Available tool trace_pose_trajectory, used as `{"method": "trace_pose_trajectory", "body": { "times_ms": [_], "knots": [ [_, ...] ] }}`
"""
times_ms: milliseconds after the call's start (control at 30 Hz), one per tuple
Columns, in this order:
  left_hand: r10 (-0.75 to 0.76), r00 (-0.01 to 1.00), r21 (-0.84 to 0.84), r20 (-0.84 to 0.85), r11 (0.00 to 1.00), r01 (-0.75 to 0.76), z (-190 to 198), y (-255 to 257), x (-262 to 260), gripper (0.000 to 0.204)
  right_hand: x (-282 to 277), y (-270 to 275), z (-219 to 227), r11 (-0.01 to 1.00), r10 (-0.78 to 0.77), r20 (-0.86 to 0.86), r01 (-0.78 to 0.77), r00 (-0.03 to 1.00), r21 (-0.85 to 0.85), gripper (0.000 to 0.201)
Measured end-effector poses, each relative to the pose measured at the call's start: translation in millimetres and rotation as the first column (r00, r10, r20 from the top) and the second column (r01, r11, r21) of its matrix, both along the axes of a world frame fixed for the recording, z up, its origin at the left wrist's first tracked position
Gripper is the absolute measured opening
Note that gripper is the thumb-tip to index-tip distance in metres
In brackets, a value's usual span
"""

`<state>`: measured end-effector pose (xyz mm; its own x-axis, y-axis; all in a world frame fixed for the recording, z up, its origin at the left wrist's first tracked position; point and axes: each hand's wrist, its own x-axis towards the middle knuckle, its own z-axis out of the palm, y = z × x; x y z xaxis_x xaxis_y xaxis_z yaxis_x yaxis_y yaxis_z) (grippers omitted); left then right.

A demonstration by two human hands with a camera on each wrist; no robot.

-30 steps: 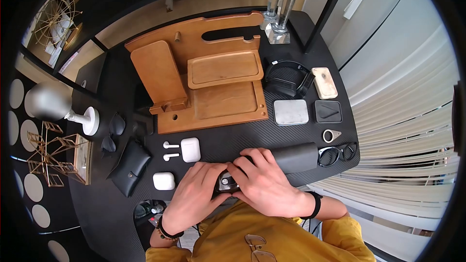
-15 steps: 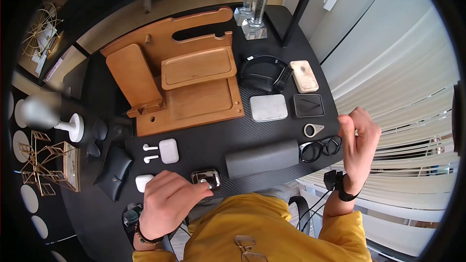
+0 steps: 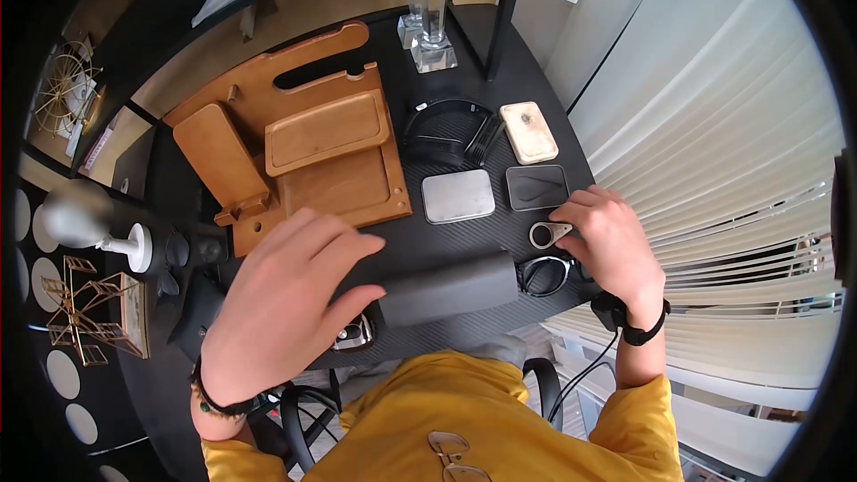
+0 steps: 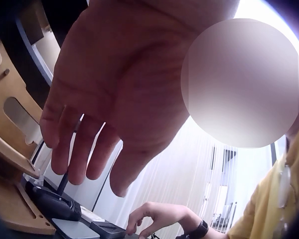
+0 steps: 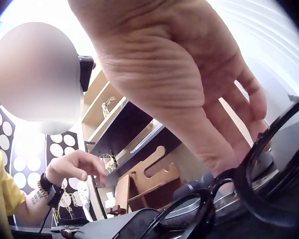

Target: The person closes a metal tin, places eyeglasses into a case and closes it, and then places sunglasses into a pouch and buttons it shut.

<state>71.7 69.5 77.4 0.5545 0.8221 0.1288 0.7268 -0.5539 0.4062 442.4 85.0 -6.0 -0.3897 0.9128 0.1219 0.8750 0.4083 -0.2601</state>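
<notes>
Head view: right-hand fingers [image 3: 571, 207] touch the metal ring tool [image 3: 547, 233].

The person wears a mustard-yellow top with sleeves [image 3: 638, 411] pushed up past the wrists. A beaded bracelet [image 3: 214, 400] rings the left wrist; a black strap [image 3: 636, 326] with a small black unit and a trailing cable rings the right. Glasses [image 3: 460, 455] hang at the collar.

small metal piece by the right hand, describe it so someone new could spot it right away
Start at the wooden organiser in the middle of the black desk, then go right past the flat silver case to the dark square tray. Just below that tray, at the right hand's fingertips, lies the small metal piece: silver, teardrop-shaped, with a round hole, unlike the black-framed glasses under it.
</notes>
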Motion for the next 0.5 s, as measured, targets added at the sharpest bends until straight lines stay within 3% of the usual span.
{"method": "trace_pose_trajectory", "body": {
  "times_ms": [233,300,367,500],
  "knots": [
    [-0.235,0.97,-0.066,-0.06,0.971,0.231,-12.9,47.2,47.3,0.043,-5.0,10.6,-7.0,0.994,0.105,0.108,-0.102,0.989,-0.036,0.017],
    [-0.259,0.965,-0.037,-0.042,0.966,0.257,-28.4,58.7,67.8,0.045,-6.4,12.2,-7.2,0.992,0.124,0.114,-0.122,0.986,-0.028,0.016],
    [-0.281,0.959,-0.006,-0.02,0.96,0.281,-49.9,69.4,89.5,0.046,-7.6,13.5,-5.9,0.99,0.137,0.135,-0.13,0.981,-0.059,0.032],
    [-0.309,0.95,0.044,-0.048,0.949,0.311,-87.0,90.5,124.6,0.055,-9.0,15.1,-7.8,0.988,0.146,0.183,-0.136,0.972,-0.067,0.029]
  ]
}}
